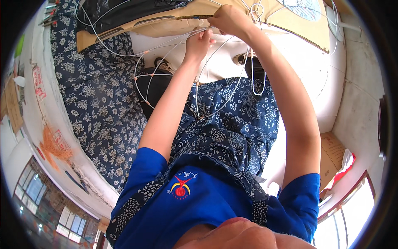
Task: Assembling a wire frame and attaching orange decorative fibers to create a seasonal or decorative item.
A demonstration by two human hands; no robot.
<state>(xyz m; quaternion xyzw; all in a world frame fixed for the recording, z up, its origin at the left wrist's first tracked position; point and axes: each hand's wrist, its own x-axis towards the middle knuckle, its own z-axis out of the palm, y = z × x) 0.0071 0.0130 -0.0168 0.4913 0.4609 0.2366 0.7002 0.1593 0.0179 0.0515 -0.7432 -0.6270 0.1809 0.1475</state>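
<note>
A frame of thin white wire [166, 57] spreads across the upper part of the view, bent into curves and loops. Small orange-brown bindings mark several of its joints. My left hand [199, 44] is closed around the wire near the top centre, fingers curled. Just beyond it and to the right, my right hand [229, 20] pinches the wire, its fingertips mostly hidden behind the knuckles. One long narrow wire loop [258, 92] hangs down beside my right forearm. A rounded wire loop [229, 106] lies over the dark blue patterned apron [232, 137] on my lap.
A cardboard sheet [300, 25] lies at the far side, with black plastic [124, 23] on its left. Blue flowered cloth [95, 95] covers a surface to the left. Orange strands [56, 147] lie at the left edge. A cardboard box [329, 155] stands at right by the wall.
</note>
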